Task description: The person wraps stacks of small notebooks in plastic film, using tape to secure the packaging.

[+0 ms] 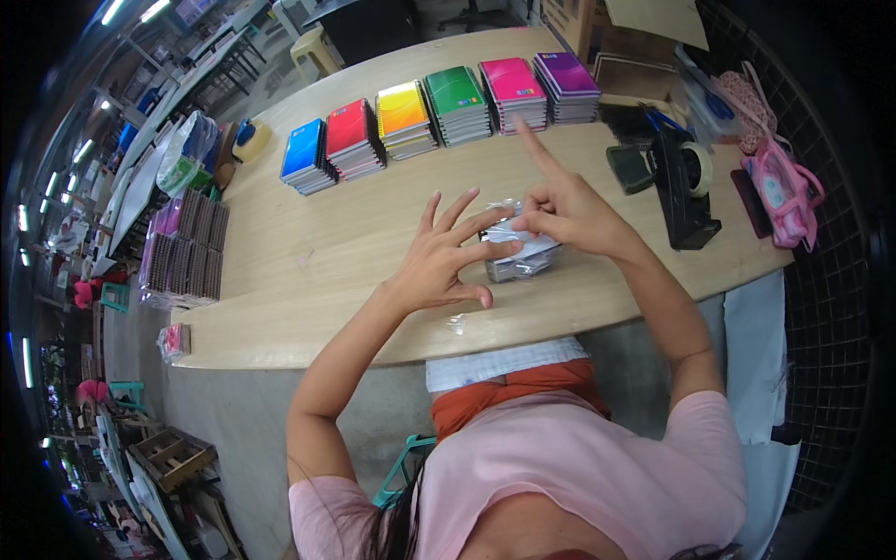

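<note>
Plastic-wrapped bundle [523, 265], table edge [271, 365] nearby, bare wood [308, 266] leftward

Six notebook stacks [457, 101] are standing in a row, one wrapped bundle [511, 270] is lying near two hands [434, 259], one black tape dispenser [679, 201] is sitting rightward.

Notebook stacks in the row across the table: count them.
6, left to right: blue stack, red stack, yellow stack, green stack, pink stack and purple stack. None in the row seems hidden.
</note>
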